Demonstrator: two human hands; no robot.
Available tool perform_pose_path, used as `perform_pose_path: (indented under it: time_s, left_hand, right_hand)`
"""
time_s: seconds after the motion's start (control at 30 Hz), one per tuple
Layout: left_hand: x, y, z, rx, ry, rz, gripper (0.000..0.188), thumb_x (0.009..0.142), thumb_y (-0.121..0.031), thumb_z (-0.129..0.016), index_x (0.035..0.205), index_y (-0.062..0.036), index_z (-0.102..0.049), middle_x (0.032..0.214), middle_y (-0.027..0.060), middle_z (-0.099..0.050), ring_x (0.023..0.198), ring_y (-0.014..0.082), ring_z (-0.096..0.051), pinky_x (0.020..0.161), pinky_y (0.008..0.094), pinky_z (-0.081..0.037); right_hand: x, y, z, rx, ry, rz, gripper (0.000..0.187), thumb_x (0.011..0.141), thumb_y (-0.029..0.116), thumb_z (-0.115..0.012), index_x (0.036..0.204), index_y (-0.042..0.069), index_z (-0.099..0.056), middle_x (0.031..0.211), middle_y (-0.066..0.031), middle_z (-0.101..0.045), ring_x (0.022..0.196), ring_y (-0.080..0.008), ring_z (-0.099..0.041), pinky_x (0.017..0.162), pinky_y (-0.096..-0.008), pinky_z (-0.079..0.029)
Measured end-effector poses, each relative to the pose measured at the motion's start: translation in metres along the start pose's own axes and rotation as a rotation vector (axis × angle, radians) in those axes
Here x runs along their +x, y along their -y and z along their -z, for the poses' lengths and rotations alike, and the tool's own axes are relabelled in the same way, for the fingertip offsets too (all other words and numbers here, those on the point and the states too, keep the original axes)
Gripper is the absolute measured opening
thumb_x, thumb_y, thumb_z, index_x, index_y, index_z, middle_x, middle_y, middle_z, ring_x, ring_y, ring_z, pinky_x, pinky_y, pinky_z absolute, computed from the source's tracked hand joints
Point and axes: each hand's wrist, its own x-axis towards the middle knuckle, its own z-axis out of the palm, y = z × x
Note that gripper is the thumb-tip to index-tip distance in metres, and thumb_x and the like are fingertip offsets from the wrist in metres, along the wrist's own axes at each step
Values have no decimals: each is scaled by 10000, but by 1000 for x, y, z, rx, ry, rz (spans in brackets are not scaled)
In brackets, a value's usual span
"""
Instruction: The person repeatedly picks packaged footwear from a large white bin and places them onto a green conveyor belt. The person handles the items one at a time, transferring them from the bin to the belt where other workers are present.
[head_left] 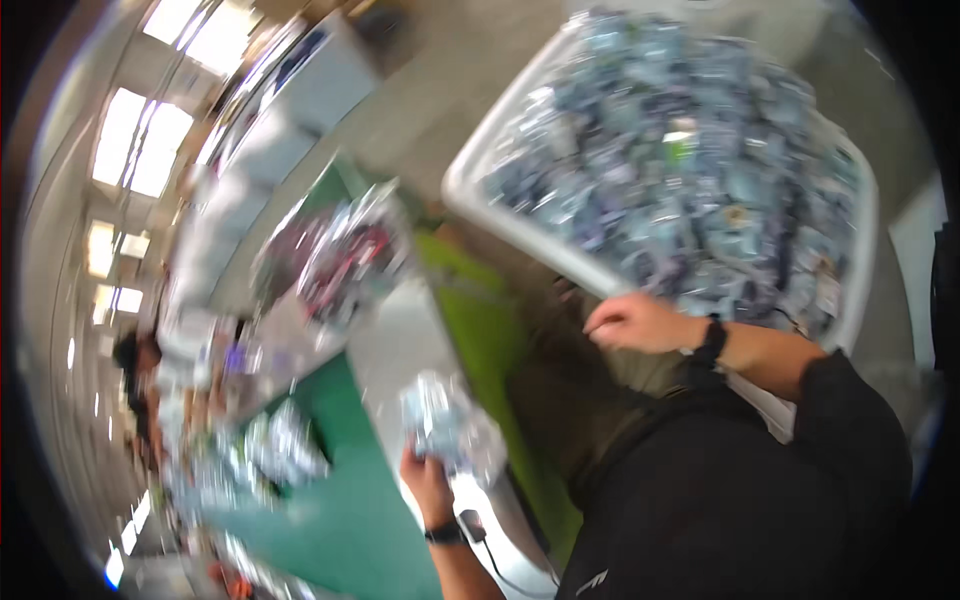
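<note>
My left hand [428,487] is closed on a clear plastic bag [440,420] with pale blue contents, above the light-coloured edge of the worktable [385,345]. Blur hides what exactly the bag contains. On the other side, my right hand [640,323] has its fingers curled together, and nothing shows in them. It hovers by the near rim of a large white tub [520,232], which is heaped with several clear bags [690,170] of bluish and grey pieces. Both wrists wear dark bands.
Green matting [345,415] covers part of the worktable, with shiny bags [285,440] on it. A pile of clear bags with red and dark contents [350,255] lies at its far end. A black cable [490,555] runs beside my left wrist. People [140,380] appear at far left.
</note>
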Motion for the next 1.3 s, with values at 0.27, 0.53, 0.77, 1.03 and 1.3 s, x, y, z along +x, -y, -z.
perform_pose_path:
  time_s: [0.27,0.53,0.77,1.03,1.3]
  left_hand:
    - [-60,-62,-152,53,554,-95,402,991,67,-560,1389,20,-596,1101,59,-726,928,132,-670,831,270,-535]
    - [-41,-81,-225,101,548,-378,500,1000,24,-634,1477,18,-483,1478,99,-578,1005,124,-624,875,265,-518]
    - [-21,-79,-194,521,342,-330,332,1016,-104,-672,1324,17,-638,1224,120,-701,919,174,-650,801,288,-529]
    - [-1,-52,-149,702,63,-233,313,1011,-153,-674,1266,27,-672,1145,179,-731,994,267,-700,891,366,-550]
    - [-12,-37,-137,717,147,-295,308,1021,-157,-651,1254,43,-681,1161,215,-733,1065,298,-708,937,377,-550]
  right_hand:
    - [-6,27,-10,-26,386,-114,565,977,557,-660,1046,-1,-709,929,-55,-712,817,-124,-644,681,-316,-530]
    - [-97,10,143,88,-201,-213,410,975,414,-711,1077,17,-726,841,-22,-703,714,-80,-618,595,-290,-491]
    - [-204,-1,335,545,-1158,21,389,985,388,-673,1167,44,-694,926,-71,-741,713,-122,-705,551,-251,-510]
    - [-267,-92,528,717,-1609,157,463,958,399,-701,1186,11,-590,874,-159,-697,568,-170,-616,495,-305,-507]
    - [-261,-168,524,514,-1740,-220,565,944,373,-704,1301,-42,-565,949,-189,-717,703,-294,-745,543,-387,-572]
